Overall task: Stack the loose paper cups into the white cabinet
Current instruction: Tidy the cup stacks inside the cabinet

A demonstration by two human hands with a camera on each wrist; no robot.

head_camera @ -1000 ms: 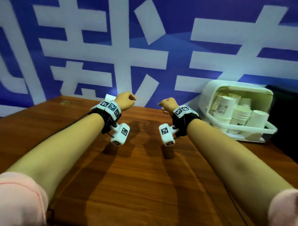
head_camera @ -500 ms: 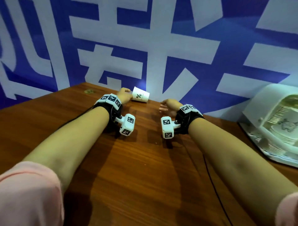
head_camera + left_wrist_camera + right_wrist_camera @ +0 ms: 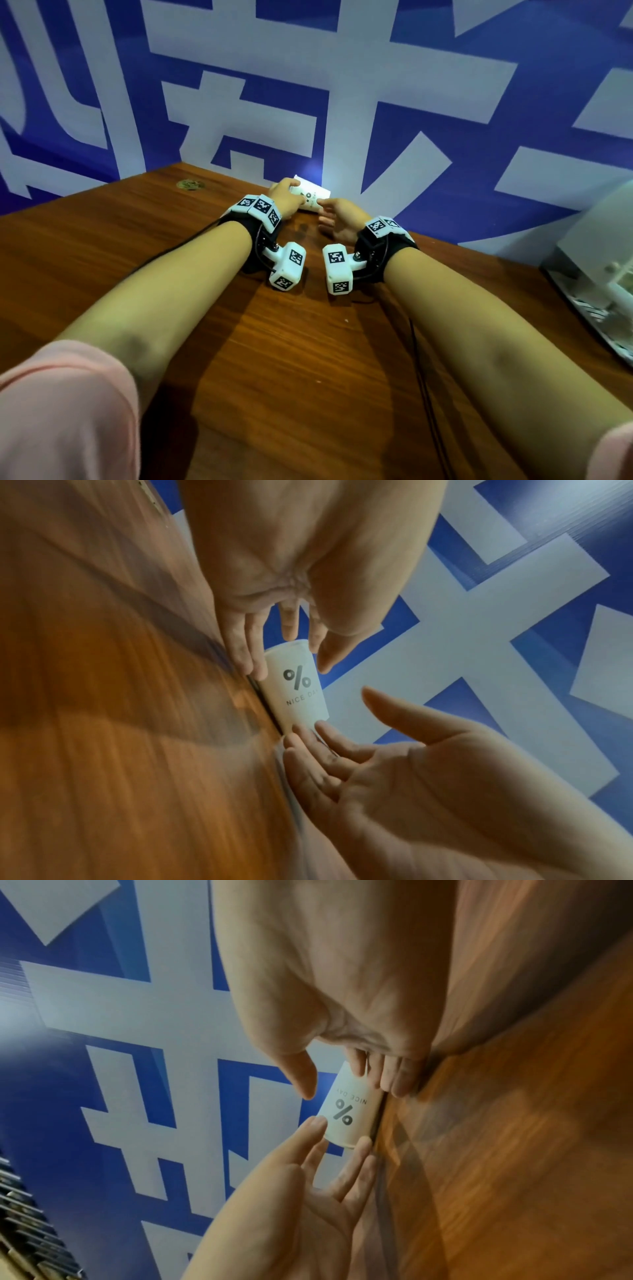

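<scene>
The paper cup (image 3: pixel 295 688) lies sideways on the table (image 3: pixel 308 359), its long axis spanning both hands: left hand (image 3: pixel 286 202) grasps the rim end, open right hand (image 3: pixel 339 219) touches the base.

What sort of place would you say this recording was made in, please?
Probably a staged recording corner rather than a kitchen: a wooden table pushed against a blue banner with huge white characters, a white cabinet at its right edge, and marker-tagged wrist cameras.
</scene>
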